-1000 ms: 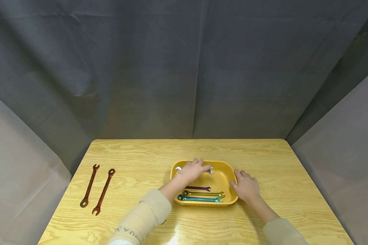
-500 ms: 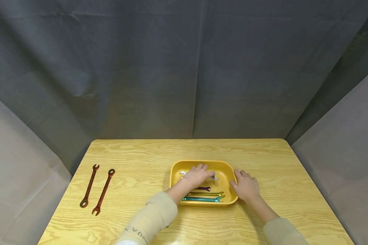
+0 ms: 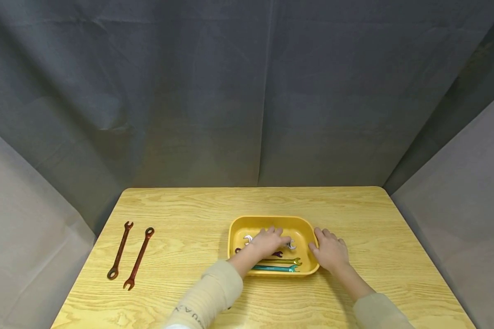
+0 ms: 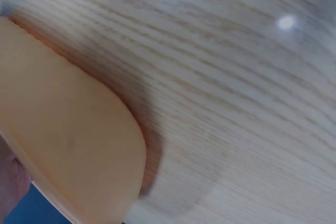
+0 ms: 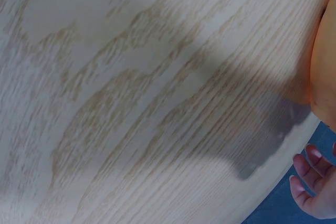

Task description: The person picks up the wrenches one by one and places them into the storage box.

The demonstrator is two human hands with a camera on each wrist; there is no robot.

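Nearest you, along the tray's (image 3: 271,221) near wall, lies a teal wrench (image 3: 273,268), and just beyond it a green one (image 3: 286,261); the tray itself sits on the table (image 3: 197,214) right of centre, closer to the near edge than the far one; your left hand (image 3: 266,242) reaches over the near wall into the tray, fingers curled down over a silver wrench (image 3: 290,245), whose two open ends poke out either side of the hand; whether the fingers truly pinch it or only rest on it cannot be told from the head view; a purple wrench (image 3: 277,254) lies partly under that same hand; your right hand (image 3: 329,250) rests against the tray's right wall, fingers loosely spread and laid over the rim, holding the tray steady rather than gripping anything small; well apart, near the table's left edge, two red wrenches (image 3: 131,256) lie side by side, slanted; behind the far edge hangs a grey cloth (image 3: 247,91).
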